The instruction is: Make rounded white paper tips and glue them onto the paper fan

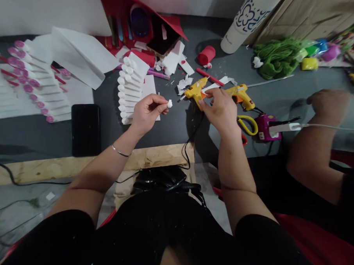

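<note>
My left hand (147, 113) pinches a small white crumpled piece (170, 103) between thumb and fingertips, above the dark tabletop. To its right, my right hand (220, 109) grips a yellow hot glue gun (194, 91), its metal nozzle pointing left toward the white piece. Fingers partly cover the gun's handle and orange trigger. Just left of my left hand, a row of white-tipped rolled paper pieces (126, 92) lies on white paper. Right of my right hand rests a second yellow glue gun (245, 98).
A black phone (86, 130) lies at left beside pink-tipped white rolls (28, 87). At right are yellow-handled scissors (251, 126), a purple power socket (263, 127), green yarn (278, 58) and a co-worker's arm (316, 134). A white tumbler (243, 24) stands behind. Paper scraps (185, 84) litter the middle.
</note>
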A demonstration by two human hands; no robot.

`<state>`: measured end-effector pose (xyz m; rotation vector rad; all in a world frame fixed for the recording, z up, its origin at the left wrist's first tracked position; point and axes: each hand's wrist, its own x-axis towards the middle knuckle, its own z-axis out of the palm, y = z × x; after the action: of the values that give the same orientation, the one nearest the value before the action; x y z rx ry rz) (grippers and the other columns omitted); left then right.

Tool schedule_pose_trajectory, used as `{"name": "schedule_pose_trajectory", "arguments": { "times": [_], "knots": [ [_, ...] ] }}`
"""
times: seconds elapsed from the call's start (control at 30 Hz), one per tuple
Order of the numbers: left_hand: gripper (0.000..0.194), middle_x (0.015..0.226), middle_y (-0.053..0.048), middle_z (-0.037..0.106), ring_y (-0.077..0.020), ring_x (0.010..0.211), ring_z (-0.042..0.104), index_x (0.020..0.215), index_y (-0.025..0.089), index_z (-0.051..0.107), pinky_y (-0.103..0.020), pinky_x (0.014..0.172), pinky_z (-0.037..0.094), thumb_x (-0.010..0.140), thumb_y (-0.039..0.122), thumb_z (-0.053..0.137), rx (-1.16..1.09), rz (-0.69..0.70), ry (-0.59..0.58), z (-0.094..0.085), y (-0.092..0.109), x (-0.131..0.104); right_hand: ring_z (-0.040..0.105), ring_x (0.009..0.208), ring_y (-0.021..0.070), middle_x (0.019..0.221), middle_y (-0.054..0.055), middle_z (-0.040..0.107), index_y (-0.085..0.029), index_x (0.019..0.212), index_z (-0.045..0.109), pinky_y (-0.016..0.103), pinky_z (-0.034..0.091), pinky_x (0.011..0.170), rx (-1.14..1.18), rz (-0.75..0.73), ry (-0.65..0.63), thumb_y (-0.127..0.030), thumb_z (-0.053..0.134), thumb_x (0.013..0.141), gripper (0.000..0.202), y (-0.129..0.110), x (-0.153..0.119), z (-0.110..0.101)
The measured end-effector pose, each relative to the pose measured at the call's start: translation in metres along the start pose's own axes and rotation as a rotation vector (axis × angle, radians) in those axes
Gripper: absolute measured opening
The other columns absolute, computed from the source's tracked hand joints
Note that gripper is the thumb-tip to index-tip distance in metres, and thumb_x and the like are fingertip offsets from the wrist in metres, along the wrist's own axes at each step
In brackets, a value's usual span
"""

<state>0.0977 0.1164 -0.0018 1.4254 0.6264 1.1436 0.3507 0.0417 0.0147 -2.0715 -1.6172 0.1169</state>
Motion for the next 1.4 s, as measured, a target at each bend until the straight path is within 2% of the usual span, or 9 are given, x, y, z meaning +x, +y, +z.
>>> {"name": "schedule_pose_trajectory", "arguments": {
  "times": [0.17,0.4,0.5,0.57,0.67,0.73,0.8,0.93,1.4],
  "knots": [
    [0.030,0.090,-0.002,0.072,-0.0077,0.066,0.071,0.086,0.019,0.072,-0.020,0.062,0.063,0.082,0.044,0.088,-0.016,0.009,0.030,-0.002,-0.003,0.001,0.059,0.123,0.0414,0.123,0.023,0.065,-0.013,0.123,0.062,0.057,0.052,0.099,-0.269,0.049,-0.099,-0.041,0.071,0.093,0.041,-0.015,0.016,0.023],
    [0.037,0.090,-0.002,0.070,-0.0086,0.068,0.072,0.086,0.019,0.070,-0.022,0.063,0.064,0.081,0.050,0.088,-0.095,-0.029,0.026,-0.003,-0.004,0.002,0.063,0.118,0.0376,0.124,0.024,0.060,-0.012,0.123,0.059,0.056,0.053,0.101,-0.138,0.064,-0.055,-0.027,0.064,0.088,0.039,-0.004,0.016,0.029],
    [0.040,0.091,-0.002,0.070,-0.0085,0.070,0.072,0.087,0.019,0.069,-0.023,0.065,0.064,0.081,0.054,0.088,-0.098,-0.027,0.014,-0.004,-0.005,0.002,0.066,0.110,0.0319,0.120,0.018,0.062,-0.017,0.125,0.057,0.053,0.057,0.094,0.122,0.050,0.059,-0.035,0.062,0.089,0.041,0.006,0.015,0.018],
    [0.041,0.092,-0.002,0.071,-0.0087,0.071,0.072,0.087,0.019,0.069,-0.024,0.067,0.064,0.082,0.055,0.087,-0.067,-0.010,0.015,-0.005,-0.005,0.001,0.067,0.090,0.0245,0.106,0.010,0.064,-0.023,0.122,0.057,0.044,0.059,0.076,0.421,0.054,0.079,-0.046,0.059,0.092,0.038,0.010,0.014,0.005],
    [0.037,0.093,-0.002,0.071,-0.0090,0.073,0.072,0.089,0.019,0.071,-0.025,0.070,0.064,0.086,0.053,0.084,-0.004,0.070,0.037,-0.005,-0.006,-0.001,0.054,0.061,0.0153,0.086,0.002,0.059,-0.028,0.109,0.062,0.028,0.046,0.046,0.962,0.040,-0.107,-0.060,0.065,0.087,0.038,0.004,0.011,-0.013],
    [0.030,0.095,-0.003,0.070,-0.0090,0.074,0.072,0.090,0.020,0.072,-0.025,0.071,0.064,0.089,0.049,0.082,0.052,0.148,0.062,-0.006,-0.006,-0.002,0.047,0.056,0.0123,0.090,0.002,0.060,-0.029,0.106,0.065,0.023,0.035,0.034,1.248,0.018,-0.258,-0.062,0.072,0.079,0.044,-0.006,0.006,-0.019],
    [0.023,0.096,-0.003,0.071,-0.0094,0.076,0.071,0.092,0.022,0.073,-0.025,0.071,0.064,0.092,0.044,0.080,0.127,0.226,0.086,-0.008,-0.007,-0.002,0.047,0.053,0.0108,0.094,0.003,0.064,-0.028,0.106,0.067,0.022,0.030,0.030,1.382,0.028,-0.382,-0.065,0.075,0.073,0.050,-0.019,-0.001,-0.019],
    [0.017,0.096,-0.003,0.072,-0.0117,0.082,0.072,0.095,0.024,0.073,-0.026,0.071,0.063,0.097,0.040,0.075,0.293,0.322,0.123,-0.013,-0.008,-0.001,0.049,0.046,0.0090,0.083,0.002,0.066,-0.024,0.102,0.068,0.022,0.031,0.030,1.397,0.068,-0.522,-0.064,0.075,0.081,0.045,-0.040,-0.016,-0.008],
    [0.012,0.098,-0.001,0.074,-0.0132,0.088,0.072,0.098,0.025,0.069,-0.028,0.074,0.062,0.102,0.036,0.066,0.444,0.368,0.074,-0.014,-0.005,-0.005,0.051,0.044,0.0062,0.071,0.000,0.064,-0.019,0.085,0.074,0.018,0.034,0.030,1.250,0.037,-0.470,-0.070,0.080,0.079,0.052,-0.053,-0.018,-0.008]
  ]
}}
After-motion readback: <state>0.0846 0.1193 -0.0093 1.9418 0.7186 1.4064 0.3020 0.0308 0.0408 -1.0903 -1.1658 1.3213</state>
